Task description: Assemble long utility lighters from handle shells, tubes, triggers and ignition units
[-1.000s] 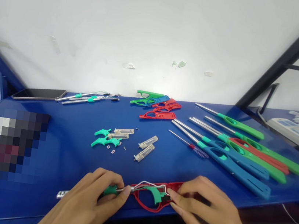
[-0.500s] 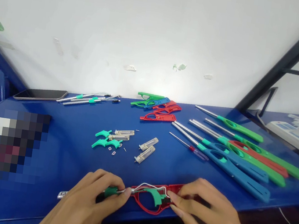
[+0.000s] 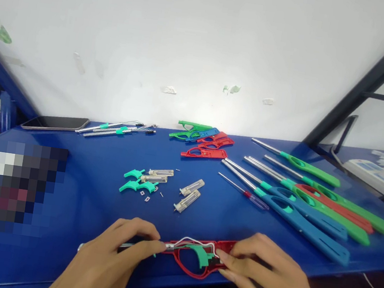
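Near the table's front edge lies a red lighter casing half (image 3: 191,272), its inside facing up. A green trigger (image 3: 202,256) sits in it, and a white wire (image 3: 196,241) arches along its upper side. My left hand (image 3: 115,252) is closed around a metal lighter tube (image 3: 169,246), thumb and index finger pinching it at the casing's left end. My right hand (image 3: 263,273) grips the casing's right part, fingertips pressed by the wire's end and a small black part, mostly hidden under the fingers.
Several clear fuel tanks (image 3: 187,201) and loose green triggers (image 3: 131,185) lie mid-table. Behind are casing halves (image 3: 204,153), metal tubes with wires (image 3: 107,133) and a phone (image 3: 55,123). On the right are a screwdriver (image 3: 255,200) and several assembled lighters (image 3: 309,227).
My left fingers have shifted on the tube, and the green collar that showed between them is now mostly hidden. My right hand stays on the casing. The view has shifted slightly.
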Available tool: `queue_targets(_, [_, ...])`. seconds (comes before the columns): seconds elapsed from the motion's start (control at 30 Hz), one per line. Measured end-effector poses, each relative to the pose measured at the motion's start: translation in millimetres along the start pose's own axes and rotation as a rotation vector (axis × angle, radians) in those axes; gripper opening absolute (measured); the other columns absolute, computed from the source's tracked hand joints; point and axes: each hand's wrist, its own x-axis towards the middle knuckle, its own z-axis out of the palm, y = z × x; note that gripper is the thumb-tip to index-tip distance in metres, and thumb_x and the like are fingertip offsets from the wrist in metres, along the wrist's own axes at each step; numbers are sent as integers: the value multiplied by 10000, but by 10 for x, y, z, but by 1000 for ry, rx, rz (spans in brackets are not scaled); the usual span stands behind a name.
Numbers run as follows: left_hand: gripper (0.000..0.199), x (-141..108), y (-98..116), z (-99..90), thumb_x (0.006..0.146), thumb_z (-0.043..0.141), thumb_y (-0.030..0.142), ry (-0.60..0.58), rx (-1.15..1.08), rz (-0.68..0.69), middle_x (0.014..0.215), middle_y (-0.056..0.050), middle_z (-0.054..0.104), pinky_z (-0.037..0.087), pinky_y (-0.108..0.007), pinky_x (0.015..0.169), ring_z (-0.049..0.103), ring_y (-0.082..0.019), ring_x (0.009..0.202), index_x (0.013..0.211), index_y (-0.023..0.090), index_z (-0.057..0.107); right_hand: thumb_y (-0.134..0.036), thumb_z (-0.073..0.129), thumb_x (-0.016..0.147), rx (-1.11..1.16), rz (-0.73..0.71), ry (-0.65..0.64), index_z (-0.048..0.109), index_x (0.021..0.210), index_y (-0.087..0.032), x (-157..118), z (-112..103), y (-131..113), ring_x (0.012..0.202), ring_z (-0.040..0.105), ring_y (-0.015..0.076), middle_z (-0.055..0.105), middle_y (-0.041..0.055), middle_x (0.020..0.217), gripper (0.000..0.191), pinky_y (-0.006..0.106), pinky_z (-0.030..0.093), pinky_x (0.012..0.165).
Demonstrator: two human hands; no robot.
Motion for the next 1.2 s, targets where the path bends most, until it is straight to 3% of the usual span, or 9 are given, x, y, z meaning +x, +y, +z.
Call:
queue_targets(0.17, [407,28,3,-14,994,468,95,50,-23,87,1110,34,769,569,-125,827,748,-89,891,1229,330,702,-304,663,1058,-50,16,-14,666,1320,-322,-3,-38,7,937,748,114,784,-31,1078,262,195,603,899])
queue_targets(0.27, [338,27,-17,-2,1049,504,150,126,13,43,1180,31,752,551,-165,907,734,-110,995,1248,341,701,-375,645,1066,-68,38,25,672,1304,-322,36,-124,16,942,757,106,786,-35,1087,246,158,596,872])
queue_targets(0.37, [257,117,-95,-22,1087,511,252,206,94,-50,1162,-14,752,558,-283,941,719,-184,1036,1192,300,740,-324,616,1076,-110,27,125,689,1231,-317,182,-256,43,926,743,99,782,-37,1054,171,168,579,850])
queue_targets(0.43, [312,260,-176,-81,1085,471,282,158,210,-157,1124,-68,763,561,-407,931,708,-269,1042,1119,246,779,-293,618,1074,-184,13,143,689,1211,-317,342,-346,73,956,727,107,775,-37,1060,157,208,560,887])
queue_targets(0.5, [384,450,-261,-177,1043,417,215,-27,345,-350,1144,-104,765,542,-492,922,682,-341,1084,1103,222,797,-268,618,1075,-243,-21,84,673,1231,-322,534,-417,105,1015,710,128,765,-34,1105,174,273,537,941])
queue_targets(0.6, [390,722,-356,-326,1013,405,192,-90,387,-450,1059,-155,752,518,-514,827,658,-398,1028,1049,181,793,-266,569,1097,-295,-86,-105,648,1295,-320,850,-453,137,1119,673,196,734,3,1201,220,413,503,1010])
queue_targets(0.7, [331,860,-387,-381,988,445,195,-129,352,-478,981,-117,744,493,-451,783,656,-352,968,977,218,775,-296,513,1115,-321,-133,-277,677,1281,-286,1159,-395,156,1122,649,252,713,51,1213,234,475,500,975])
queue_targets(0.9, [296,727,-483,-303,972,463,229,-145,261,-501,1000,-77,746,477,-400,792,653,-295,965,969,252,758,-238,548,1084,-334,-226,-447,735,1211,-256,1576,-164,303,1065,670,260,742,58,1112,227,458,497,932])
queue_targets(1.2, [253,571,-522,-436,986,508,262,-142,141,-445,947,-58,734,493,-362,809,675,-244,885,928,246,753,-131,559,1024,-302,-277,-589,769,1204,-246,1714,-81,440,1108,694,252,770,71,1092,299,430,515,972])
